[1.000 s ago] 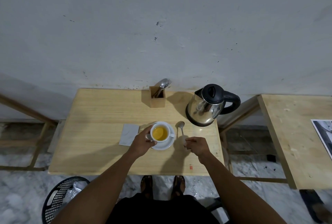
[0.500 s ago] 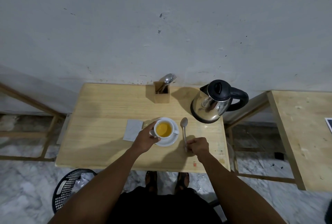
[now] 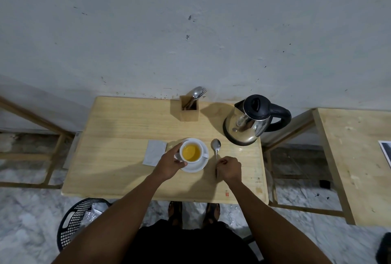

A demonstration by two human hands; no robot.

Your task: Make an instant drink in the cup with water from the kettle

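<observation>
Cup (image 3: 191, 152) of yellow drink sits on its saucer (image 3: 195, 167), left hand (image 3: 170, 163) curled around it; right hand (image 3: 229, 168) pinches the spoon (image 3: 216, 149) flat on the surface (image 3: 118, 158); better lift it level, avoiding drips.

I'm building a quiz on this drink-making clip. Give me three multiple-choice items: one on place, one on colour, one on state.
1. Where does the spoon lie?
A. in the cup
B. on the table, right of the saucer
C. on the kettle

2. What colour is the drink in the cup?
A. yellow-orange
B. black
C. clear

3. How is the kettle?
A. tipped and pouring
B. upright, lid closed
C. held in the right hand

Answers:
B, its bowl lies beside the saucer, with the right hand on its handle.
A, the liquid shows yellow-orange.
B, it stands untouched; the left hand holds the cup.
</observation>
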